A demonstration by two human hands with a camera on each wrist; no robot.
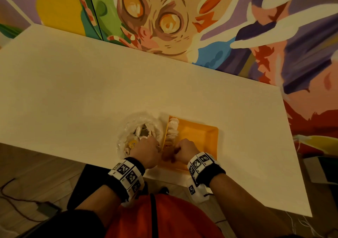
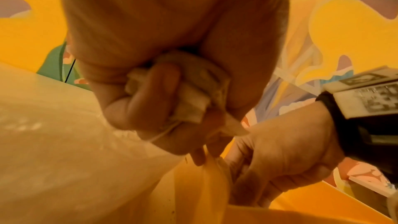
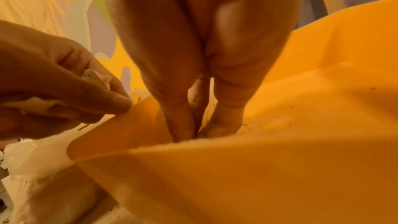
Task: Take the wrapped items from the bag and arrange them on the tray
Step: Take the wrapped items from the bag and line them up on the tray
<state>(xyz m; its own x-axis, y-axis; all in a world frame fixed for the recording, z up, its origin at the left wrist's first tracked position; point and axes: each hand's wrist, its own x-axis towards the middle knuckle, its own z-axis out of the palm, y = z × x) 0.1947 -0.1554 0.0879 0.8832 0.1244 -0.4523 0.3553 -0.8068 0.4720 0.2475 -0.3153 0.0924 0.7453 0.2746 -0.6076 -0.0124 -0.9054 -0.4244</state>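
A clear plastic bag (image 1: pixel 126 130) with several white wrapped items inside lies on the table, touching the left side of the orange tray (image 1: pixel 201 137). A row of wrapped items (image 1: pixel 172 128) lines the tray's left wall. My left hand (image 1: pixel 152 149) is at the bag's near right edge, by the tray's rim; its curled fingers grip a bunch of wrapped items (image 2: pixel 193 98) in the palm. My right hand (image 1: pixel 180 149) is inside the tray's near left corner, its fingertips pinching a small wrapped item (image 3: pixel 196 94) down against the tray floor (image 3: pixel 312 108).
The white table (image 1: pixel 91 91) stretches away to the far left, with a painted mural wall behind it. Its near edge runs just under my wrists. Dark cables and an adapter lie on the floor at the lower left.
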